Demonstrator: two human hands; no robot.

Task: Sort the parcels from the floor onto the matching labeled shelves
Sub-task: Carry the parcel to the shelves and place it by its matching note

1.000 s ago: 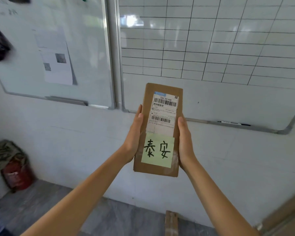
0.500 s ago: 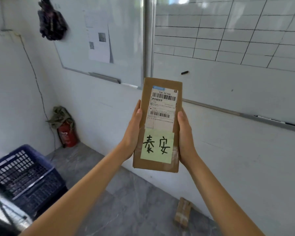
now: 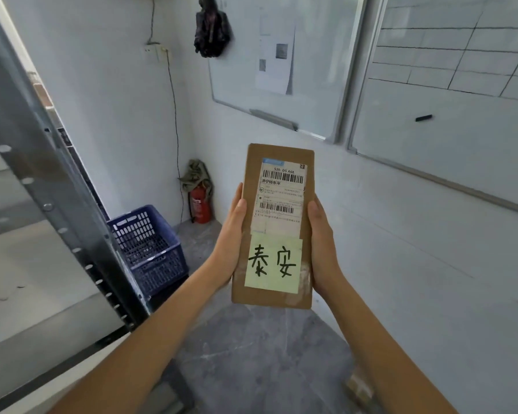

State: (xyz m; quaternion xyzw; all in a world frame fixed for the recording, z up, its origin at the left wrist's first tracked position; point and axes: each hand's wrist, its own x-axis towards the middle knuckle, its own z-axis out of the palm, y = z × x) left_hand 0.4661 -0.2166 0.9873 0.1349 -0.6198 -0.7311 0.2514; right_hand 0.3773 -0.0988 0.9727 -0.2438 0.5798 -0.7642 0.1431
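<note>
Both bare forearms are reaching up from the bottom of the frame toward its centre. The left hand (image 3: 231, 243) and right hand (image 3: 322, 249) are standing upright, palms facing each other, pressing the long edges of a parcel (image 3: 277, 222) between them.

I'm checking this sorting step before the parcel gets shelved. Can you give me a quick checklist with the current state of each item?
1. Parcel held securely: ok, left hand and right hand each have a grip on a long edge.
2. Destination readable: ok, the green sticky note faces the camera with two large handwritten characters.
3. Shipping label visible: ok, barcodes unobstructed.
4. Shelf in view: ok, the metal shelf frame stands on the left.
5. Matching shelf label found: cannot tell, no shelf label is legible.
6. Floor path clear: ok toward the shelf; the blue basket sits against the wall.
</note>
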